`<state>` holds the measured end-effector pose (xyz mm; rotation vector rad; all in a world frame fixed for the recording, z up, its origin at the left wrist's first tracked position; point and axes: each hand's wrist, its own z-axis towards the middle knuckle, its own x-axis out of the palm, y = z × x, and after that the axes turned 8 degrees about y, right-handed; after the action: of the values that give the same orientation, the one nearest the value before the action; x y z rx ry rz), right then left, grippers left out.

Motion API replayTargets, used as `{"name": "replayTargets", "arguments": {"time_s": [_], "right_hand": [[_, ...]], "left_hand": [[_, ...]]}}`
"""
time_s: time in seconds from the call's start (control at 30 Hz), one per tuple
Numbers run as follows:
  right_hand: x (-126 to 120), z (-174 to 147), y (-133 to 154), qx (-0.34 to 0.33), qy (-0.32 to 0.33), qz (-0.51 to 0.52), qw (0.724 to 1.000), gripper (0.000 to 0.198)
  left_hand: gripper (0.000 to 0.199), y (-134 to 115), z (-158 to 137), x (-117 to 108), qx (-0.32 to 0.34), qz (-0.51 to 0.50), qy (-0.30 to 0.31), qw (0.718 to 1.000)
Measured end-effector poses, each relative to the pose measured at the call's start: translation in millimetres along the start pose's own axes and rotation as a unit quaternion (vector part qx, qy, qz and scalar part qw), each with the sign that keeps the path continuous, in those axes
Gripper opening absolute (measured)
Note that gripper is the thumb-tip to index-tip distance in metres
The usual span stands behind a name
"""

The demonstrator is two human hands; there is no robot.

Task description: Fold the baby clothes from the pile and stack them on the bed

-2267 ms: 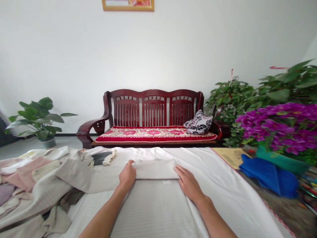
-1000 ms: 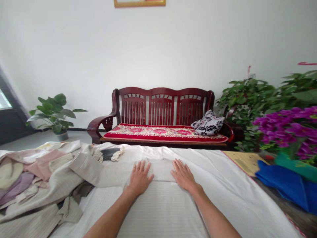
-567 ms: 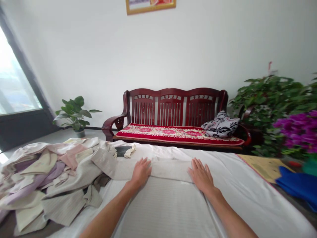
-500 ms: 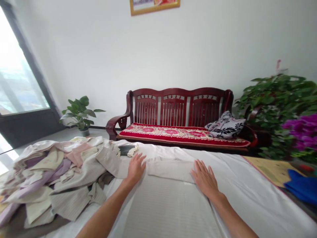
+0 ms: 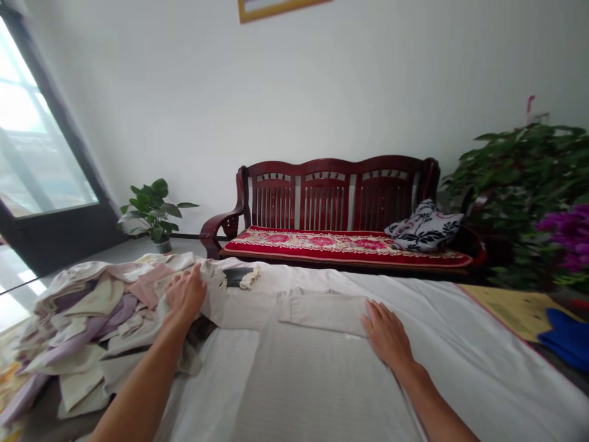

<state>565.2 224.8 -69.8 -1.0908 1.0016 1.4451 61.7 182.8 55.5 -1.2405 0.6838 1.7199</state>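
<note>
The pale ribbed garment (image 5: 317,387) lies flat on the white cloth (image 5: 442,350), its body running near to far between the forearms. The right hand (image 5: 390,339) rests at the right end of its folded band (image 5: 326,312), fingers extended, gripping nothing. Farther left, an outstretched sleeve (image 5: 242,311) runs left to right, just right of the nearer left hand (image 5: 186,294), which is over the clothes pile (image 5: 108,310), fingers loosely bent; whether they pinch fabric, I cannot tell.

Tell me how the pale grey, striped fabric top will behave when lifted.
The pale grey, striped fabric top will probably droop: it lies flat and thin on the white cloth. Its folded pale grey sleeve may swing open, since no fastening shows. It seems light, being thin fabric without visible bulk.
</note>
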Motion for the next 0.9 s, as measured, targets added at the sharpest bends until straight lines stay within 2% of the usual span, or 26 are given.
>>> {"name": "replayTargets", "arguments": {"time_s": [0.13,0.23,0.3,0.37,0.4,0.43,0.47,0.5,0.6,0.7,0.8,0.9], "right_hand": [[-0.3,-0.9,-0.8,-0.007,-0.013,0.018,1.000,0.048],[-2.0,-1.8,-1.1,-0.016,-0.017,0.027,0.999,0.047],[-2.5,-2.3,-1.3,-0.021,-0.019,0.032,0.999,0.046],[-2.3,-2.7,-1.5,-0.021,-0.019,0.032,0.999,0.046],[-2.1,-2.8,-1.5,-0.020,-0.018,0.030,0.999,0.045],[-2.1,-2.9,-1.4,-0.021,-0.017,0.029,0.999,0.044],[-2.3,-3.1,-1.3,-0.022,-0.017,0.029,0.999,0.043],[-3.0,-3.3,-1.1,-0.026,-0.020,0.031,0.999,0.042],[-8.8,-4.8,0.1,-0.044,-0.031,0.042,0.998,0.038],[-19.9,-6.5,5.1,-0.059,-0.027,0.049,0.997,0.035],[-33.1,-4.9,20.7,-0.069,-0.004,0.051,0.996,0.031],[-43.2,3.3,49.3,-0.064,0.029,0.062,0.996,0.030]], "left_hand": [[0.045,-30.0,-6.3,-7.9,0.034,-0.110,-0.027,0.993],[0.043,-74.1,-17.3,-1.5,0.067,-0.267,-0.010,0.961],[0.046,-109.8,-30.7,12.1,0.096,-0.396,0.030,0.913],[0.055,-142.5,-47.4,29.2,0.162,-0.496,0.123,0.844],[0.058,-154.9,-55.7,37.4,0.203,-0.523,0.177,0.809],[0.055,-163.4,-63.2,44.4,0.218,-0.530,0.200,0.795],[0.051,-167.5,-69.2,50.0,0.231,-0.521,0.203,0.796],[0.047,-167.3,-73.6,54.0,0.236,-0.503,0.185,0.811],[0.042,-146.8,-78.7,60.7,0.213,-0.411,0.056,0.885],[0.042,-117.8,-79.8,68.9,0.154,-0.336,-0.028,0.929],[0.043,-101.0,-84.5,83.9,0.118,-0.310,-0.033,0.943],[0.046,-97.5,-90.2,99.0,0.091,-0.319,-0.002,0.943]]}}
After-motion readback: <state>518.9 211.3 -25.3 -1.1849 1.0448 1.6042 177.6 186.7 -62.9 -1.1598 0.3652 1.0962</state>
